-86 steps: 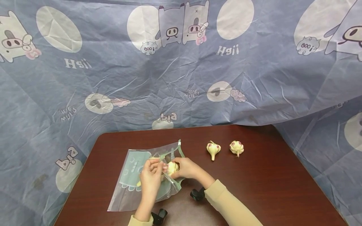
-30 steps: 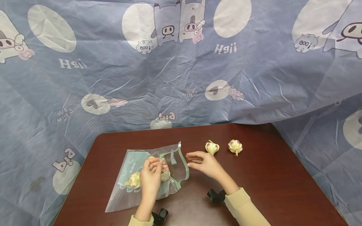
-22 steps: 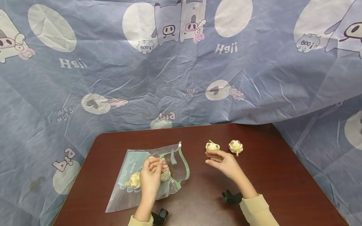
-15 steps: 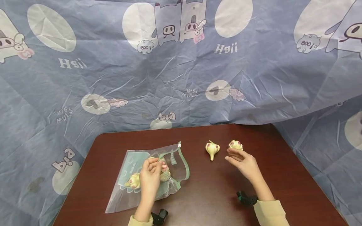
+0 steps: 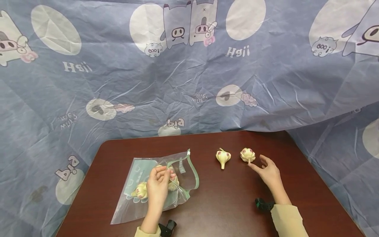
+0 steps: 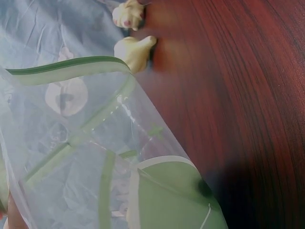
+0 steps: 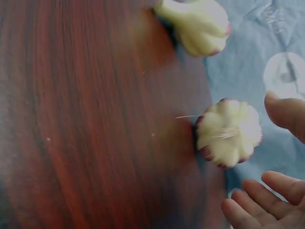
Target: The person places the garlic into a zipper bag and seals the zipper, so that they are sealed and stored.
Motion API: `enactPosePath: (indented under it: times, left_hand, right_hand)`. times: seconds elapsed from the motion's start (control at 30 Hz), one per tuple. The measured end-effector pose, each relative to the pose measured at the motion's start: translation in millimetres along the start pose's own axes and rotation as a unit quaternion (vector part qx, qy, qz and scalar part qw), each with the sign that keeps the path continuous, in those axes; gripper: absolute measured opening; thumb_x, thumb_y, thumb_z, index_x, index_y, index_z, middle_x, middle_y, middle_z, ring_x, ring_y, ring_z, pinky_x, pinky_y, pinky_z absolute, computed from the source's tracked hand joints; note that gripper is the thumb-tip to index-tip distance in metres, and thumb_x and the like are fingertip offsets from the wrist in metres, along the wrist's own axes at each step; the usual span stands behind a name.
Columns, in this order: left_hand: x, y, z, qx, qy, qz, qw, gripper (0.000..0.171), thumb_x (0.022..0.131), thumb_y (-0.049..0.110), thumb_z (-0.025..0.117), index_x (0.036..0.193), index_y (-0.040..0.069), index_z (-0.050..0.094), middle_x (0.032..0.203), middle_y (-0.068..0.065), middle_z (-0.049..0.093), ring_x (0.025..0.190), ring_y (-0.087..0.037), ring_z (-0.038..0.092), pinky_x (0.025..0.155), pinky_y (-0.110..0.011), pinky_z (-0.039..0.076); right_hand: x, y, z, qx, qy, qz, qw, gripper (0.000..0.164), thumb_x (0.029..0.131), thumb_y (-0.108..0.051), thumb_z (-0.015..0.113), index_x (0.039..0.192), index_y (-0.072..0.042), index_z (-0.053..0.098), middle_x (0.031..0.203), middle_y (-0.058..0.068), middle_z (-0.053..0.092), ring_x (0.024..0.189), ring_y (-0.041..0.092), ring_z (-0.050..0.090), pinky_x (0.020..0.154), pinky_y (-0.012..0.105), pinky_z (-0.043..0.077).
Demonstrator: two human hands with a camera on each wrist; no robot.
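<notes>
My left hand (image 5: 158,186) pinches the open edge of a clear zip bag (image 5: 124,212) with a green closure strip (image 6: 66,69). Garlic bulbs lie inside the bag; one (image 5: 141,191) shows left of that hand, and the others are partly hidden behind the fingers. On the right, my right hand (image 5: 270,172) is beside a garlic bulb (image 5: 247,154), thumb and fingers spread and holding nothing. Its thumb (image 7: 288,112) and fingers stand apart from each other close to the bulb in the right wrist view. A second loose garlic bulb (image 5: 223,158) lies left of that one.
Everything rests on a dark reddish-brown table (image 5: 225,204). Behind it hangs a blue cartoon-print cloth (image 5: 189,79). Black wrist devices (image 5: 264,204) sit below both hands. The bag's mouth faces right, toward the loose bulbs.
My right hand has let go of a garlic bulb in the bag, come out and travelled right, past the nearer loose bulb to the far one. The left hand has kept its pinch.
</notes>
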State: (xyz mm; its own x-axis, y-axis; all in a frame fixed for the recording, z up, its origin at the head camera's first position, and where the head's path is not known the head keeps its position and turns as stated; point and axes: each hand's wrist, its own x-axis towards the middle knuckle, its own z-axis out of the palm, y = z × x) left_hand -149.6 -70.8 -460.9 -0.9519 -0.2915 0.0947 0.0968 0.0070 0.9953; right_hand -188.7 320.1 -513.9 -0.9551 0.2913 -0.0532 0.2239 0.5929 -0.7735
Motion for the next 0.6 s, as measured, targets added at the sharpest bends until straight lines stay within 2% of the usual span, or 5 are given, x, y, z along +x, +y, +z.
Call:
enactPosePath:
  times: [0.07,0.33,0.6]
  left_hand:
    - [-0.1,0.1,-0.3,0.001,0.001,-0.003,1.0,0.023,0.094,0.003,0.064,0.11,-0.01,0.055,0.093,-0.025,0.07,0.068,-0.005,0.07,0.068,-0.021,0.059]
    - [0.0,0.0,0.0,0.009,0.006,-0.013,0.9999,0.022,0.093,0.003,0.065,0.11,-0.009,0.056,0.092,-0.024,0.071,0.067,-0.004,0.069,0.068,-0.019,0.059]
    - [0.5,0.5,0.1,0.008,0.006,-0.009,0.9999,0.022,0.093,0.004,0.065,0.11,-0.009,0.056,0.092,-0.023,0.071,0.068,-0.006,0.07,0.068,-0.021,0.059]
  right_hand:
    - [8.0,2.0,3.2,-0.007,-0.011,0.003,1.0,0.094,0.088,-0.043,0.072,0.152,0.005,0.024,0.154,0.031,0.031,0.137,0.047,0.038,0.11,0.055,0.039]
    - [35.6,3.3,18.1,-0.034,-0.016,0.002,0.999,0.108,0.083,-0.044,0.076,0.153,0.007,0.013,0.154,0.034,0.026,0.141,0.049,0.026,0.113,0.062,0.027]
    - [46.0,-0.3,30.4,-0.028,-0.003,-0.001,1.0,0.112,0.081,-0.04,0.079,0.154,0.006,0.008,0.152,0.036,0.025,0.141,0.048,0.027,0.115,0.06,0.026]
